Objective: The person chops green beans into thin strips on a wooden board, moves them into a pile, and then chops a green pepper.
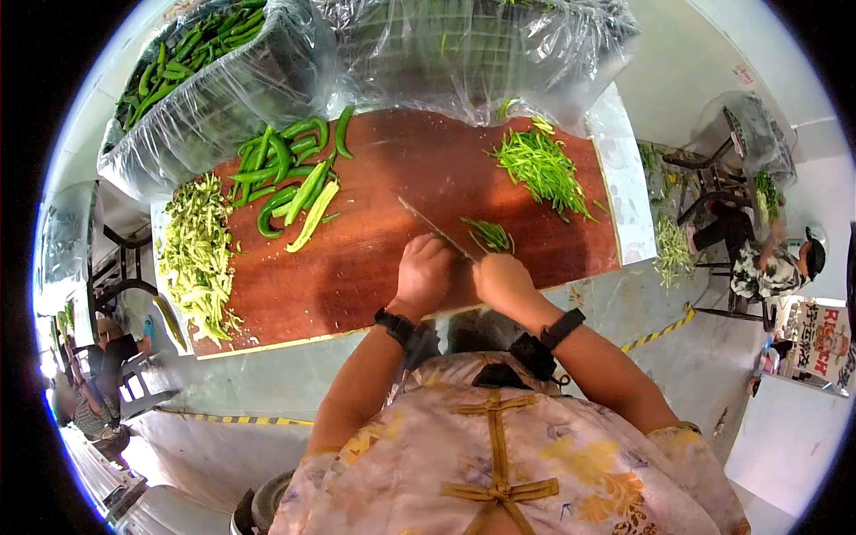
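Observation:
My right hand [505, 280] grips the handle of a knife [435, 227], whose blade slants up and left across the red-brown board [374, 241]. Close beside the blade, my left hand [423, 270] rests on the board with its fingers curled in. What lies under those fingers is hidden. A small bunch of cut green pepper strips [489, 235] lies just right of the blade. Farther right is a larger heap of shredded green pepper [542, 169]. Whole green chili peppers [281, 156] lie at the upper left, with slit-open pale ones [314, 216] nearest me.
Pale pepper cores and seeds [196, 259] are heaped at the board's left end. Behind the board stand plastic-lined crates, one holding green peppers [201, 49], another [464, 53] farther right. People sit at the right [762, 267] and left [98, 383].

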A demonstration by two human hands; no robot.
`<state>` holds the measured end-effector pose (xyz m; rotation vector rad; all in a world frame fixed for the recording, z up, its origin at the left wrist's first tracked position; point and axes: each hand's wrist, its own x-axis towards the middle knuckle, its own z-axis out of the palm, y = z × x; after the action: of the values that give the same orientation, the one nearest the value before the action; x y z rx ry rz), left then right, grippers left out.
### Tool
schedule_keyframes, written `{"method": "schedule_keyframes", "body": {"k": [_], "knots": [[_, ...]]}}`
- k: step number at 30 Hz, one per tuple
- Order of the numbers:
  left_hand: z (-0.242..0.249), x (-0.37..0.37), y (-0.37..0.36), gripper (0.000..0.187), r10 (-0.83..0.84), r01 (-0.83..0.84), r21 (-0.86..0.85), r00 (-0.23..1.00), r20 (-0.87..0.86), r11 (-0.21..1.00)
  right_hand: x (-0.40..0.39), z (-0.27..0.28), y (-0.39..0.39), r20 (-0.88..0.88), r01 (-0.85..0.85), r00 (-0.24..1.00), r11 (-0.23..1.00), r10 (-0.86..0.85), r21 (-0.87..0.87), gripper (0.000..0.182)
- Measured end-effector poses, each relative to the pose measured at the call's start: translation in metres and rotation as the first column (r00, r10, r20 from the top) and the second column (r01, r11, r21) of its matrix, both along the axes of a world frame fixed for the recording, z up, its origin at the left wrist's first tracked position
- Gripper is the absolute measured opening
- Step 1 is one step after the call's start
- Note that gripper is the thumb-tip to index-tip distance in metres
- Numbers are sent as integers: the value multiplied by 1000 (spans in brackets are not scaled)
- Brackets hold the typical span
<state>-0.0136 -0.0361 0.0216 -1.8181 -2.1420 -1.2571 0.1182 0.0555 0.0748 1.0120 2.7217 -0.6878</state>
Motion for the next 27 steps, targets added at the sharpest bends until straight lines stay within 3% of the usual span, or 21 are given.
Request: {"method": "schedule_keyframes", "body": {"k": [5, 7, 11, 14, 16, 27], "knots": [[-3, 1, -2, 12, -22, 22, -14, 1000, -5, 1000, -15, -10, -1, -97, -46, 994, 998, 50, 41, 32], [-7, 0, -1, 12, 12, -12, 3, 999, -38, 1000, -14, -2, 0, -92, 85, 992, 996, -84, 17, 32], [-10, 1, -5, 19, -7, 6, 13, 998, 69, 1000, 7, -5, 5, -163, 124, 980, 991, -113, 56, 32], [-10, 2, -5, 21, 4, -3, -23, 999, 54, 1000, 20, 11, -5, -145, 63, 988, 996, -55, 55, 32], [-10, 1, -4, 6, 26, -27, -39, 1000, -10, 999, 25, 15, -12, -124, 26, 992, 999, -21, 44, 30], [-11, 0, -2, 8, 37, -37, -3, 999, 22, 999, 19, 19, -5, 19, -36, 999, 998, 37, -47, 33]]}}
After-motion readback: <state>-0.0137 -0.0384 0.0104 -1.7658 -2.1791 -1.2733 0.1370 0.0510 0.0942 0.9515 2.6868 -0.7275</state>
